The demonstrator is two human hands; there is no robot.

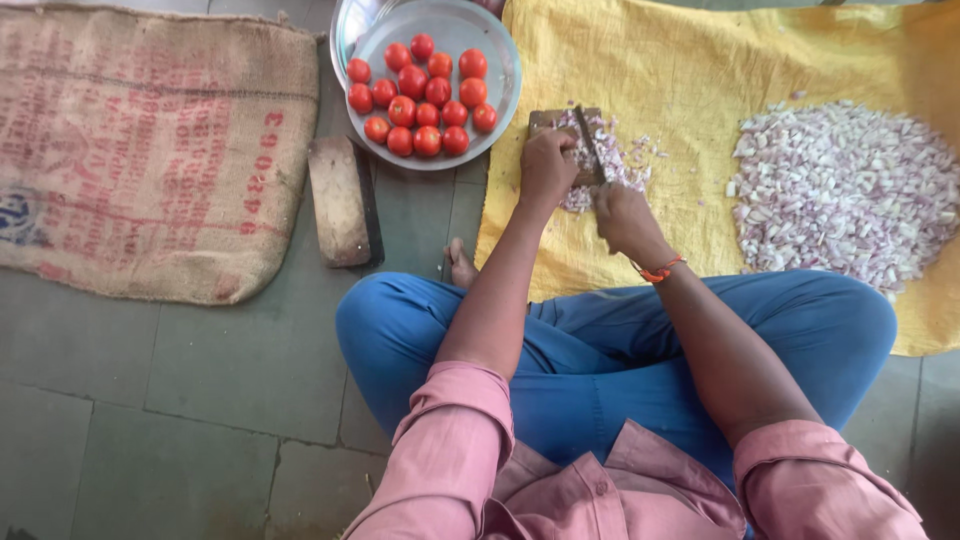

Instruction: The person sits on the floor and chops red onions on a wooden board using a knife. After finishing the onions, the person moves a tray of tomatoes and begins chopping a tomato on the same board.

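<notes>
Upper centre of the frame: the left hand (546,165) presses curled fingers onto chopped onion (612,160) on a small wooden board (545,120) atop the yellow cloth (680,80). The right hand (622,215) is clenched around a knife (588,145). Good practice: keep fingertips tucked clear of the blade. A heap of diced onion (845,190) lies right; a bowl of tomatoes (500,60) upper centre.

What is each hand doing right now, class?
Left hand: pressed on onion pieces on the chopping board.
Right hand: closed on the knife.
</notes>
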